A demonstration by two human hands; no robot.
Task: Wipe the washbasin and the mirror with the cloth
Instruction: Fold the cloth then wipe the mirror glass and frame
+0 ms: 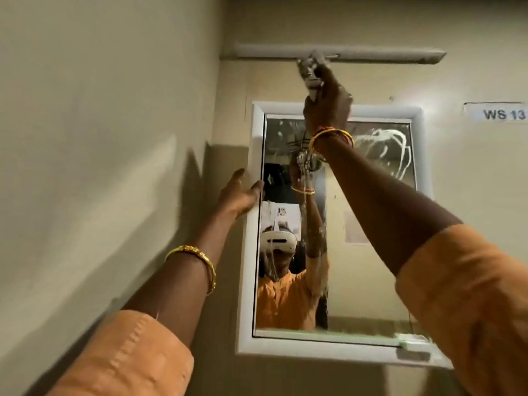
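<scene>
A white-framed mirror (pixel 368 252) hangs on the beige wall, with soapy white streaks across its upper right glass. My right hand (pixel 328 104) is raised above the mirror's top edge and is shut on a crumpled grey cloth (pixel 310 70), which touches the tube light fixture (pixel 400 54) above. My left hand (pixel 241 195) is open, its fingertips resting against the mirror's left frame. The washbasin is out of view.
A side wall (pixel 100 138) stands close on the left, meeting the mirror wall in a corner. A paper label reading WS 13 (pixel 503 113) is stuck on the wall at the upper right. The mirror reflects a person in an orange top wearing a headset.
</scene>
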